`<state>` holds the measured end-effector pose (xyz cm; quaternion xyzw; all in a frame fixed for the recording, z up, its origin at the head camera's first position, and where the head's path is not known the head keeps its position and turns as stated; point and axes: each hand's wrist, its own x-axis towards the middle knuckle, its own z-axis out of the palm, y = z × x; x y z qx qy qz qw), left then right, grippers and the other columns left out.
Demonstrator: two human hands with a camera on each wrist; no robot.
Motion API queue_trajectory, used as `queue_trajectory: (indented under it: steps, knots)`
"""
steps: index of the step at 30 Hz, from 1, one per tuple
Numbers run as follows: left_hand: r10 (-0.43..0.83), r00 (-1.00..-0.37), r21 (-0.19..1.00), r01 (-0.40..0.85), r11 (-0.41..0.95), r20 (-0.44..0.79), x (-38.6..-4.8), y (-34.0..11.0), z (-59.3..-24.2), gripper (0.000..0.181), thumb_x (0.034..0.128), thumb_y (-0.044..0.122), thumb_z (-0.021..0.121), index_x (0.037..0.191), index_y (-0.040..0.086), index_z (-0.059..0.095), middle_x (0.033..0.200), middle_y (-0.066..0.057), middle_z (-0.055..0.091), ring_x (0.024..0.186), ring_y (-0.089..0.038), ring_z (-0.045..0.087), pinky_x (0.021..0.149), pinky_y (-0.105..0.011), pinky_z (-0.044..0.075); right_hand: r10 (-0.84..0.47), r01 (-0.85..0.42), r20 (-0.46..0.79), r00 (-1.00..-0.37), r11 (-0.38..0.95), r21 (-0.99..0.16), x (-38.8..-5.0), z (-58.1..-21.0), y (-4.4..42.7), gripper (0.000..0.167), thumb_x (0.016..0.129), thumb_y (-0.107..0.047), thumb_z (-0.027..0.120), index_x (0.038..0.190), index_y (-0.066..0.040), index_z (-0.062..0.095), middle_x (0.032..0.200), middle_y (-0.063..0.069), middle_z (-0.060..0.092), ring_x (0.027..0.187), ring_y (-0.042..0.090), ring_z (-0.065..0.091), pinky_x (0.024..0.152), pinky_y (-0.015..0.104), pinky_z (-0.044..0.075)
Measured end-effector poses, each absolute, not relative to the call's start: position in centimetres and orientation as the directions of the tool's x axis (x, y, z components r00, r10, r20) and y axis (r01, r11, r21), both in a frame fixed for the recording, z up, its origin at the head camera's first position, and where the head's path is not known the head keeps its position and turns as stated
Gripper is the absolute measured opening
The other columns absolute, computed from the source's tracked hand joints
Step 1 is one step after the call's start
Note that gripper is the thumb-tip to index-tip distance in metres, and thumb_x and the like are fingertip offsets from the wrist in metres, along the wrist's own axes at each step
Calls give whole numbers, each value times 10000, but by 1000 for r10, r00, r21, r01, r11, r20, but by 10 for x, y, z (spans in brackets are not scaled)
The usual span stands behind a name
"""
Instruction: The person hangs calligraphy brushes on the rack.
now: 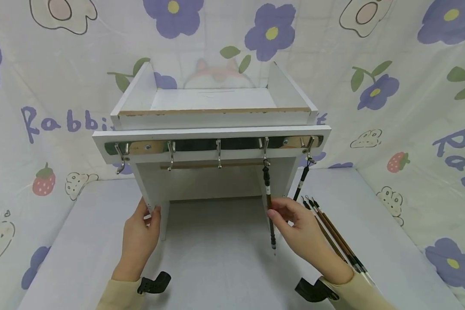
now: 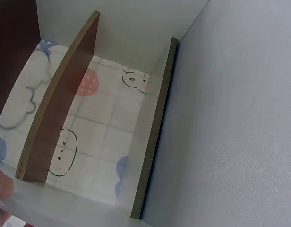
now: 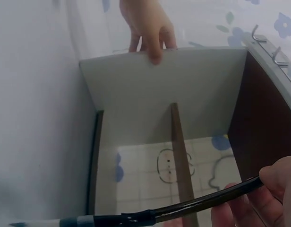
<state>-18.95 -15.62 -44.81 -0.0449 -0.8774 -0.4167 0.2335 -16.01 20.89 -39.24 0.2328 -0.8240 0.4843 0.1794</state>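
Broadly, we see a printed fabric backdrop (image 1: 422,202) behind a white table (image 1: 224,267). On the table we find a white wooden shelf (image 1: 217,119), fronted by a shiny metal hook rail (image 1: 195,145). At the shelf's lower left, we observe the left hand (image 1: 137,239) pinching the side panel, thumb on its inner face. Opposite, the right hand (image 1: 304,234) grips a dark calligraphy brush (image 1: 268,193) between thumb and fingers. To the shelf's right we note several loose brushes (image 1: 337,234) lying on the table, partly covered by the right forearm. We find the gripped brush at the rail's fourth hook (image 1: 265,148) from the left, nearly upright, tip downward; we cannot tell how its loop sits. From the fifth hook (image 1: 310,146), we see a second brush (image 1: 302,183) hanging tilted, its lower part hidden.
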Motion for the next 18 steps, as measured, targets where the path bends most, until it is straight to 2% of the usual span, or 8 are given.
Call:
queue_trajectory:
  steps: [6, 14, 18]
  knots:
    - [-112, -887, 708, 275, 651, 448, -189, -156, -449, 370, 998, 193, 527, 1353, 99, 486, 1145, -239, 634, 887, -399, 680, 695, -507, 575, -187, -549, 522, -832, 412, -728, -167, -396, 199, 195, 919, -45, 654, 1113, -60, 660, 998, 5, 693, 854, 145, 671, 697, 253, 560]
    - [-105, -893, 708, 270, 653, 438, -189, -157, -449, 373, 1001, 202, 524, 1355, 93, 479, 1143, -248, 634, 895, -403, 678, 686, -513, 574, -153, -549, 540, -828, 424, -720, -160, -377, 185, 160, 880, 61, 655, 1039, 47, 646, 948, 136, 696, 826, 201, 678, 675, 240, 552]
    - [-105, -891, 709, 275, 650, 441, -189, -157, -448, 373, 1001, 194, 522, 1356, 90, 480, 1137, -246, 636, 896, -401, 678, 687, -513, 574, -157, -549, 538, -828, 424, -721, -155, -368, 181, 153, 880, 70, 649, 1032, 55, 642, 947, 155, 690, 826, 204, 676, 683, 239, 550]
